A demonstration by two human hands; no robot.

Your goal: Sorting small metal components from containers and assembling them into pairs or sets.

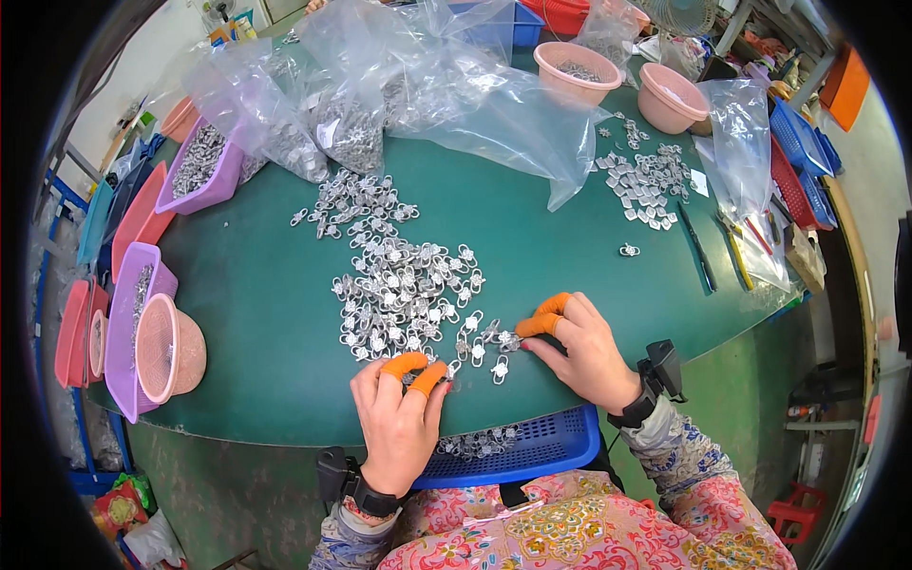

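A heap of small silver metal parts (pixel 404 280) lies spread across the green table (pixel 256 313). My left hand (pixel 399 418), with orange rubber caps on thumb and forefinger, pinches one small metal part (pixel 415 377) at the near edge of the heap. My right hand (pixel 579 347), also with orange fingertip caps, pinches another metal part (pixel 510 339) at the heap's right side. A blue plastic basket (pixel 532 446) holding several metal parts sits on my lap below the table edge.
Clear plastic bags (pixel 456 85) of parts lie at the back. Pink bowls (pixel 575 71) stand back right, a second pile of parts (pixel 646 180) beside them. Purple and pink trays (pixel 128 313) and an overturned pink bowl (pixel 169 349) line the left edge. Pens (pixel 698 252) lie at the right.
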